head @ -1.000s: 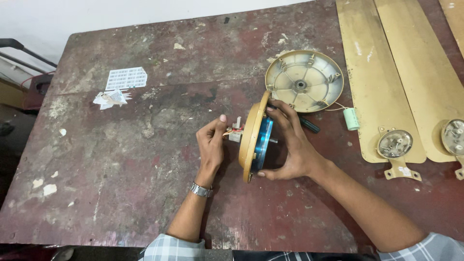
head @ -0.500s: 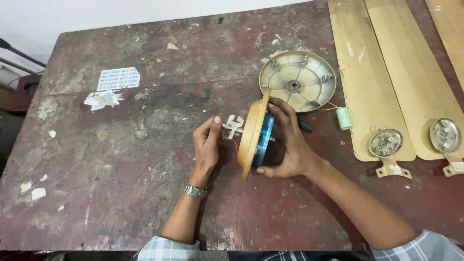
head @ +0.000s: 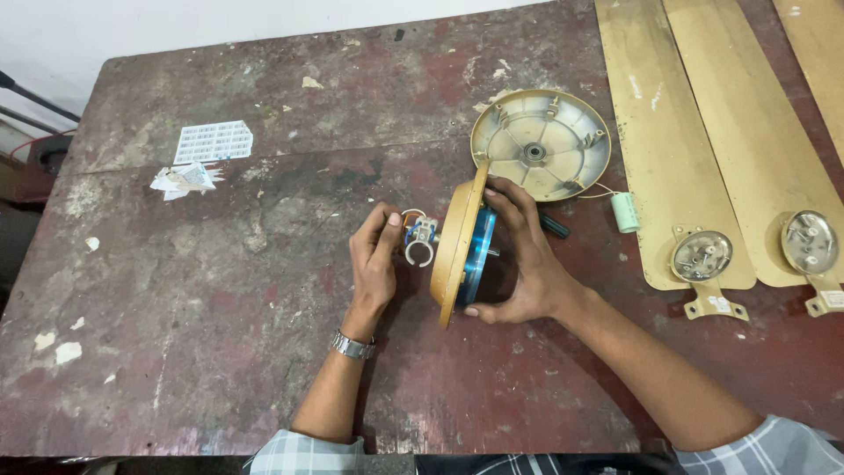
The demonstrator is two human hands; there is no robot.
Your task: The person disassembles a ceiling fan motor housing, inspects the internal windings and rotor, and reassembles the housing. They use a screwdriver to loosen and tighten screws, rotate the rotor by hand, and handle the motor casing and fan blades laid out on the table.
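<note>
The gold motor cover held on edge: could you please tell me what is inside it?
A blue motor part shows inside the gold cover; the right hand hides the rest.

Gold motor housing [head: 455, 242], blue inside; dark red table [head: 220, 290].

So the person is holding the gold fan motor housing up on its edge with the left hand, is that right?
Not quite. In the head view it is the right hand that holds the gold fan motor housing up on its edge. The left hand is at the small white part beside it.
</note>
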